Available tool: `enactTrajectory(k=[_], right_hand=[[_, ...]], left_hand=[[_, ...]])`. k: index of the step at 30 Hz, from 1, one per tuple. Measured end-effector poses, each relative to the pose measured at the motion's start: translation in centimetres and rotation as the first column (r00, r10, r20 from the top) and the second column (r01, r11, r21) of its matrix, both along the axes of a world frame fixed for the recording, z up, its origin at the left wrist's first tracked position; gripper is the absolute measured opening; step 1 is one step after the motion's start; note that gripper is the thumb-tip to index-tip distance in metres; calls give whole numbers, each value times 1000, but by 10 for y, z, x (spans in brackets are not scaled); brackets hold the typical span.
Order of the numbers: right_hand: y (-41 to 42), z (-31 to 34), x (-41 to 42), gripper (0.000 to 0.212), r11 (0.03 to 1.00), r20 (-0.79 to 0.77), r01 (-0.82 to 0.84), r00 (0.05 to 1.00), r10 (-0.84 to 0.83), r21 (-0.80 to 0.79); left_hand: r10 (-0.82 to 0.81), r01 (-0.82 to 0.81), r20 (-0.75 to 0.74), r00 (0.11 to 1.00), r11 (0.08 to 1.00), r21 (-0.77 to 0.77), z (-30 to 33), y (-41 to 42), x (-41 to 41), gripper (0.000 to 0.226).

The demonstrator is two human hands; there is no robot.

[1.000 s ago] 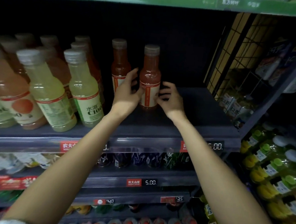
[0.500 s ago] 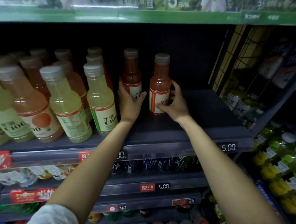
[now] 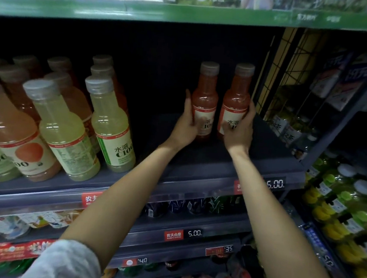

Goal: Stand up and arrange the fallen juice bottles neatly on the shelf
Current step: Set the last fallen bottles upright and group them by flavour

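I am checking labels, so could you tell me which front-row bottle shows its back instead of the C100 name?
The pale yellow bottle second from the left of the lemon ones: small print faces out.

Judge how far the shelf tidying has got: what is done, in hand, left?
Done: no bottle lies fallen; the yellow and orange bottles stand upright. In hand: left hand and right hand each grip an upright red bottle. Left: placing these two neatly.

Yellow-green bottle label reads 水溶 C100 — shelf price tags show 5.00, brand tag 农夫山泉.
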State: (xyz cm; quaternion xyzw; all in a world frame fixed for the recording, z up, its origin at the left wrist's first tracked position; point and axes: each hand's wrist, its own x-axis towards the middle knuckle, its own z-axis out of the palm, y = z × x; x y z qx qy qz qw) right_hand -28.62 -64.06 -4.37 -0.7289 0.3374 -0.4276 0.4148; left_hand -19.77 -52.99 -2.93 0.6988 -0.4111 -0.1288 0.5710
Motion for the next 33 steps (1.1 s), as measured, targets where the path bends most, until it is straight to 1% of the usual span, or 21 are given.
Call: enactTrajectory(k=[3, 6, 9, 12, 14, 16, 18, 19, 20, 21, 22, 23, 24, 25, 26, 27, 28, 29, 30, 31, 33], right_hand=[[-23, 1, -8, 86, 999, -76, 12, 997, -15, -46], [-38, 1, -12, 85, 995, -147, -7, 989, -8, -98], [-43, 0, -16, 83, 993, -168, -41, 986, 23, -106], [-40, 0, -24, 83, 989, -199, -37, 980, 7, -144], [-33, -2, -31, 79, 981, -185, -23, 983, -13, -193], [-19, -4, -38, 67, 956, -101, -13, 995, -17, -292], [0, -7, -40, 51, 888, -27, 2, 1000, -17, -460], [8, -7, -42, 46, 846, -30, 11, 999, -31, -532], [17, -4, -43, 42, 817, -67, -10, 997, -36, -576], [31, -2, -41, 37, 803, -123, -64, 992, -12, -592], [41, 0, -39, 34, 791, -192, -136, 981, 23, -597], [52, 1, -34, 33, 780, -263, -227, 961, 83, -584], [64, 2, -28, 34, 769, -309, -323, 935, 172, -552], [79, 4, -21, 37, 757, -317, -416, 904, 286, -503], [91, 6, -15, 42, 747, -295, -496, 867, 401, -442], [107, 7, -7, 50, 730, -259, -576, 817, 514, -369], [120, 10, 0, 61, 709, -220, -644, 765, 605, -288], [135, 12, 7, 71, 680, -180, -705, 709, 682, -202], [147, 13, 15, 80, 649, -142, -749, 663, 735, -135], [158, 12, 22, 86, 621, -106, -778, 629, 770, -96], [173, 8, 36, 93, 598, -22, -800, 600, 800, -46]], left_hand=[[-39, 39, -14, 999, 998, 46, 7, -26, -7, 85], [-72, 73, -31, 997, 996, 43, 10, -48, -15, 82], [-61, 62, -31, 998, 997, 35, 7, -62, -20, 81], [-23, 24, -80, 997, 1000, 11, 7, -70, -24, 71], [-5, 4, -80, 997, 1000, -2, 13, -63, -28, 60], [28, -27, -21, 999, 999, 36, 21, -42, -33, 63], [81, -92, 132, 988, 992, 80, 28, -6, -39, 64], [102, -121, 242, 965, 990, 67, 30, 12, -43, 59], [136, -160, 380, 915, 987, 33, 31, 31, -46, 52], [200, -224, 525, 827, 974, -18, 31, 54, -48, 45], [271, -275, 641, 718, 957, -96, 31, 73, -48, 40], [351, -311, 714, 605, 931, -194, 28, 91, -46, 37], [434, -337, 751, 498, 895, -293, 23, 109, -41, 33], [513, -373, 760, 398, 848, -377, 17, 127, -37, 31], [576, -411, 749, 327, 801, -436, 11, 138, -33, 31], [623, -459, 728, 287, 756, -466, 5, 152, -28, 33], [653, -495, 699, 292, 728, -474, 1, 160, -25, 38], [668, -518, 665, 335, 719, -462, -2, 167, -22, 44], [671, -534, 621, 405, 725, -435, -3, 171, -21, 50], [669, -545, 575, 472, 733, -406, -3, 174, -22, 54], [654, -545, 523, 547, 752, -371, -2, 177, -22, 58]])
